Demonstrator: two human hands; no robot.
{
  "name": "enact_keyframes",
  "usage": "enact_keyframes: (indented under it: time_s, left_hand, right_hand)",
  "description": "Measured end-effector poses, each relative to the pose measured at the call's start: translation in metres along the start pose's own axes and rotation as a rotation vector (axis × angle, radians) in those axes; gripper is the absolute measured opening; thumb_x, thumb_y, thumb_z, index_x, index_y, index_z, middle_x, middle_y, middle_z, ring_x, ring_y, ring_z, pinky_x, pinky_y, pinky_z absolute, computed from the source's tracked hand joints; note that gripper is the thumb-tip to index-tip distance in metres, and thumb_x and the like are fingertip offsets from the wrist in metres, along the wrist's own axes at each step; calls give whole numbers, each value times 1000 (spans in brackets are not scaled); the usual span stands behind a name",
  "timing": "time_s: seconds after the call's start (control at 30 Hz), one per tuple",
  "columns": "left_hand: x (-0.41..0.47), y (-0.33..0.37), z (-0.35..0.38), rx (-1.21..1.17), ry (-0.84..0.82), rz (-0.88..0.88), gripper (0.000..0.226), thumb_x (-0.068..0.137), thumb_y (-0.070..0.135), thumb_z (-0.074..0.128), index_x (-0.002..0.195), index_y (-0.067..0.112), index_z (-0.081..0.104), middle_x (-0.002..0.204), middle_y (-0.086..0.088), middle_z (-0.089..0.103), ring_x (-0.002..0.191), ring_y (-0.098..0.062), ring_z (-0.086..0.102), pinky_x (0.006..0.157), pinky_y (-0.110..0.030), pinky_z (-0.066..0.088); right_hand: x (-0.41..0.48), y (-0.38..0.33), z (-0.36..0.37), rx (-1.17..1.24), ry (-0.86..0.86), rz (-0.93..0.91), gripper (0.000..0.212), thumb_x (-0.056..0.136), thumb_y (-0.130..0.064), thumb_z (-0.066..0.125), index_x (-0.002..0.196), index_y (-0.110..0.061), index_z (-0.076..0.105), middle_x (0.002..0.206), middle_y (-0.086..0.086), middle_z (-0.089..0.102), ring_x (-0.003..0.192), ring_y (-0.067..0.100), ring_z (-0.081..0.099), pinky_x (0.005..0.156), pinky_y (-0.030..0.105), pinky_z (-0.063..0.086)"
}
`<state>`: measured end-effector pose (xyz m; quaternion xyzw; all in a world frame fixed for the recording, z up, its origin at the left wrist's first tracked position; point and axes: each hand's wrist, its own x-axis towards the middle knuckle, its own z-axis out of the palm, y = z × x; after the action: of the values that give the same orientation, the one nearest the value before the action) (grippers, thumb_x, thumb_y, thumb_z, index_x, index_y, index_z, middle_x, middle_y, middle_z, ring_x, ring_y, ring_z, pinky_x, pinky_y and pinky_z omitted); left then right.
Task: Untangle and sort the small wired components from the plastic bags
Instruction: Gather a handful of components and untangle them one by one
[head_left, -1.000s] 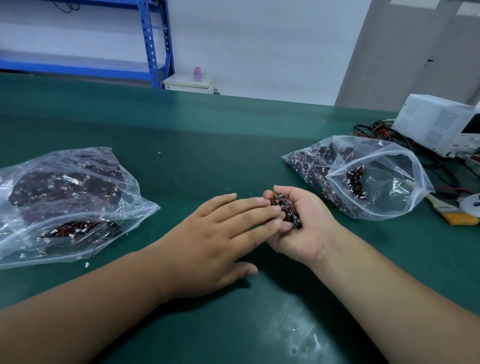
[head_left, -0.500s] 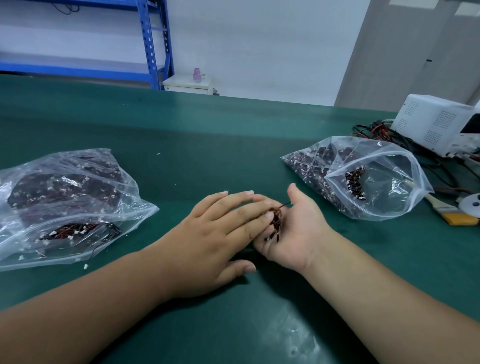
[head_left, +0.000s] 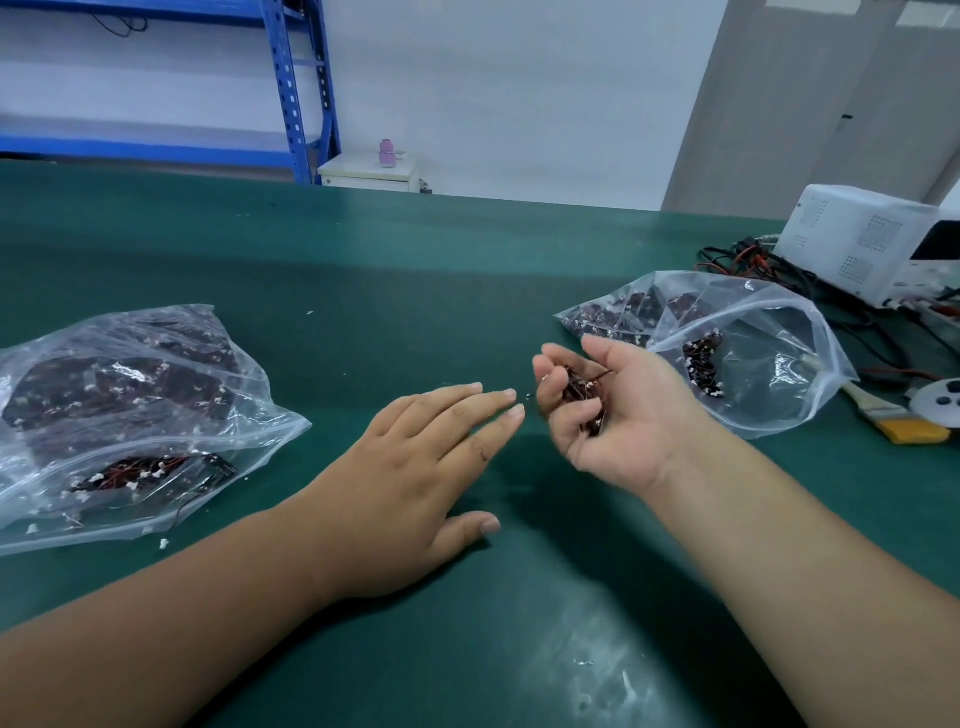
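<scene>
My right hand (head_left: 618, 415) is palm up above the green table (head_left: 415, 270), fingers curled around a small clump of dark red-and-black wired components (head_left: 582, 392). My left hand (head_left: 415, 467) lies flat on the table just left of it, fingers spread and holding nothing, fingertips a short gap from the right hand. A clear plastic bag (head_left: 753, 343) with its mouth open lies behind my right hand and holds more components. A second, fuller plastic bag (head_left: 119, 415) of the same parts lies at the left.
A white instrument box (head_left: 872, 244) with tangled cables (head_left: 779, 265) stands at the back right. A yellow-bristled brush (head_left: 893, 421) and a white round object (head_left: 940, 402) lie right of the open bag. Blue shelving (head_left: 301, 88) stands beyond the table.
My left hand's fingertips have drawn back from my right palm, leaving a gap. My right hand has shifted right and curled its fingers around the clump.
</scene>
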<state>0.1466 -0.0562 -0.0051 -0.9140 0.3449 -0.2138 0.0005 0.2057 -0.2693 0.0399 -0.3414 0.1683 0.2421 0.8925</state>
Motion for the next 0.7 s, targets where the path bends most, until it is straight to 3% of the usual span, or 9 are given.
enact_keyframes:
  time_s: [0.1,0.23,0.43,0.57,0.63,0.7]
  left_hand:
    - [0,1,1,-19,-5,-69,74,92,61,42,152,19,34,151,5,41,140,-19,36,114,-35,28]
    - [1,-4,5,-12,-84,-276,67,88,66,35,140,25,46,132,10,49,124,-18,46,102,-36,40]
    - [1,-15,5,163,-208,-507,55,84,72,19,105,29,48,99,10,44,92,-16,47,79,-33,44]
    - [2,-9,2,259,-234,-523,48,87,71,17,89,25,33,85,7,35,72,-16,45,61,-31,37]
    - [2,-6,1,308,-236,-513,47,89,70,17,86,24,30,81,7,32,63,-16,41,55,-30,34]
    - [2,-5,0,317,-236,-525,47,91,69,19,85,23,28,77,7,31,56,-16,40,48,-29,31]
  right_hand:
    - [-6,4,4,-84,-22,37,21,89,-26,58,75,-12,63,68,3,59,41,9,44,30,15,25]
    - [-16,5,10,-336,-29,0,28,93,-31,62,70,-20,50,61,-3,46,37,6,27,31,13,16]
    - [-65,-45,17,-1436,-100,-345,47,86,-53,66,60,-20,44,53,1,39,39,14,22,41,16,20]
    - [-86,-84,2,-1976,204,-385,48,80,-61,62,65,-15,57,49,-2,49,41,14,37,40,21,29]
    - [-87,-100,-9,-1981,336,-337,37,87,-47,62,70,-13,65,49,0,51,39,14,38,40,21,30]
    - [-85,-111,-20,-1778,429,-278,28,92,-24,60,70,-7,65,49,4,46,35,15,30,40,17,25]
